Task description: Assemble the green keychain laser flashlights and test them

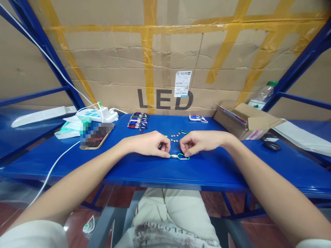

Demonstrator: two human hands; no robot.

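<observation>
A small green keychain flashlight with a silver end lies low over the blue tabletop, between my hands. The fingertips of my left hand pinch its green end. At its other end is a green carabiner clip, and the closed fingers of my right hand grip it. Just beyond my hands, several small silver button cells are spread on the table. Another green carabiner shows behind my right fingers; whatever it is attached to is partly hidden.
Several colored keychain flashlights lie in a row at the back, with a smaller group farther right. A phone, power strip and white cable are on the left. An open cardboard box and black mouse sit right.
</observation>
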